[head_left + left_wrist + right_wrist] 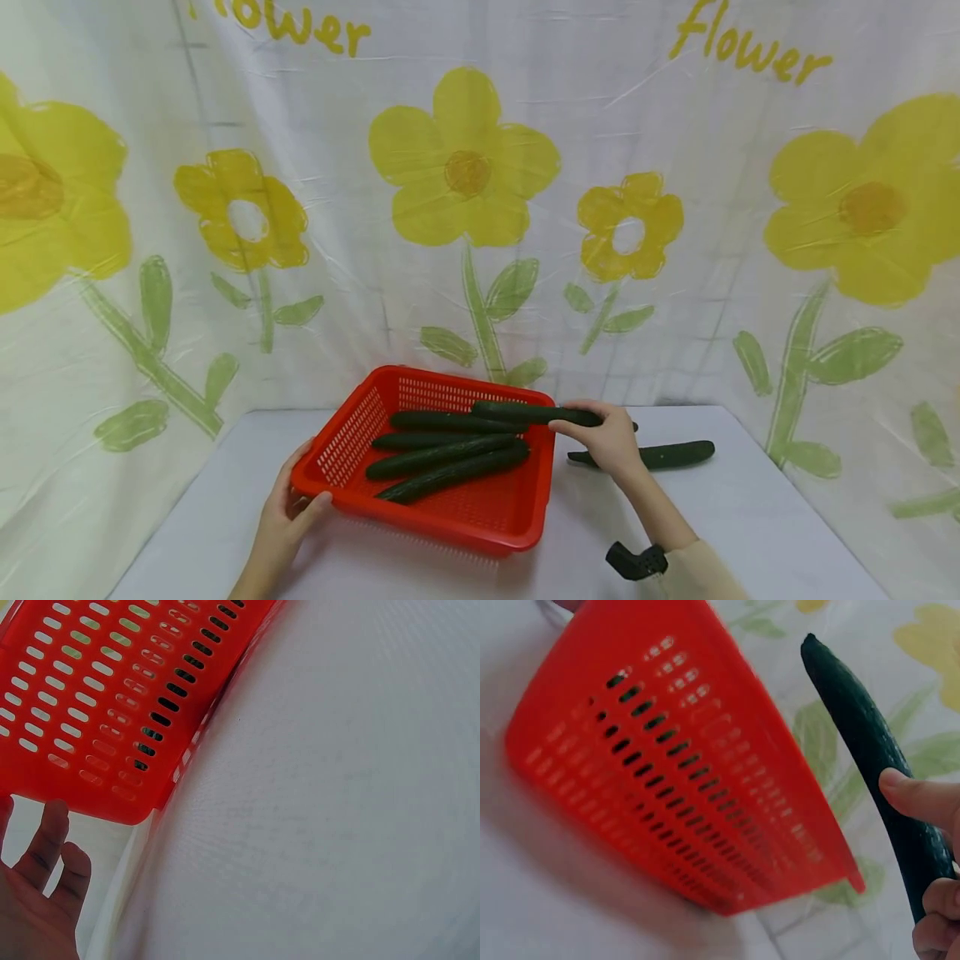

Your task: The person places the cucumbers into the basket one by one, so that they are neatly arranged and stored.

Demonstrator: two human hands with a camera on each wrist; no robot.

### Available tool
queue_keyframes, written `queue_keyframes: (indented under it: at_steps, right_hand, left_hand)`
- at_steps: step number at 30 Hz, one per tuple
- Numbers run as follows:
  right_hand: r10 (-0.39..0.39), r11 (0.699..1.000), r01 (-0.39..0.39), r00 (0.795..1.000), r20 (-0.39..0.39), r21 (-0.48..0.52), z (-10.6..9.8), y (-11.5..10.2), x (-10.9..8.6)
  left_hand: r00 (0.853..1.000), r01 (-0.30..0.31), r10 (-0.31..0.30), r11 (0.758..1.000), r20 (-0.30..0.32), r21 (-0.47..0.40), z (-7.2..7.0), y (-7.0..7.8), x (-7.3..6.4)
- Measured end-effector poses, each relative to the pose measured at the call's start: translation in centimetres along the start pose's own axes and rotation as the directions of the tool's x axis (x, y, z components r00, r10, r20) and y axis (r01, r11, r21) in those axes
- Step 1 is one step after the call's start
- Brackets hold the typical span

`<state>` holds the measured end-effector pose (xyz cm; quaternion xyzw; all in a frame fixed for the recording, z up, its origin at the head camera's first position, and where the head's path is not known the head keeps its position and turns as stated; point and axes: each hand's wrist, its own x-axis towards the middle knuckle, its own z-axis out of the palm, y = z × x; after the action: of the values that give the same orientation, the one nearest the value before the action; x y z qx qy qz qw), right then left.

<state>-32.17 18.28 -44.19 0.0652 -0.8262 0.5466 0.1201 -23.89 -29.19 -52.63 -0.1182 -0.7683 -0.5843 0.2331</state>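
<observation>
A red plastic basket [420, 521] with slotted walls stands tilted on the table, several dark green cucumbers [442, 457] lying inside it. My left hand [281, 512] holds the basket's near left corner, thumb on the front side and fingers along the left side. My right hand [611, 437] grips another cucumber [513, 412], which reaches over the basket's right rim. The right wrist view shows thumb and curled fingers round this cucumber [855, 724], beside the basket wall [652, 750]. One more cucumber [678, 455] lies on the table behind my right wrist.
The white table [750, 517] extends to both sides of the basket. Behind it hangs a whitish curtain [525, 333] painted with yellow flowers. A black device [636, 562] sits at my right wrist by the beige sleeve [701, 571].
</observation>
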Motion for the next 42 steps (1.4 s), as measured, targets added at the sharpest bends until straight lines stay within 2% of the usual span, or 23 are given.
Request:
queue_keyframes:
  at_steps: [15, 22, 26, 32, 42]
  right_hand:
    - [-0.124, 0.992, 0.127, 0.987, 0.099, -0.016, 5.2, -6.2, 3.0]
    - [-0.118, 0.993, 0.118, 0.986, 0.116, 0.008, 7.4, -7.7, 4.0]
    - [-0.13, 0.992, 0.129, 0.983, 0.13, 0.013, 8.8, -8.3, 4.5]
    - [-0.186, 0.982, 0.19, 0.972, 0.146, -0.013, 11.2, -8.2, 5.2]
    - [-0.113, 0.993, 0.117, 0.982, 0.153, -0.018, 14.1, -7.4, 4.5]
  left_hand:
    - [1.0, 0.003, -0.003, 1.0, 0.003, 0.008, 0.3, 0.0, 0.2]
    - [1.0, 0.0, 0.001, 1.0, 0.019, -0.006, 0.5, -0.2, 0.7]
    - [1.0, -0.001, 0.001, 1.0, 0.013, -0.003, 0.5, -0.3, 0.8]
    - [1.0, -0.014, 0.014, 1.0, 0.004, 0.013, 0.4, -0.2, 0.4]
    - [1.0, 0.001, -0.001, 1.0, -0.003, 0.026, 0.0, 0.0, 0.0]
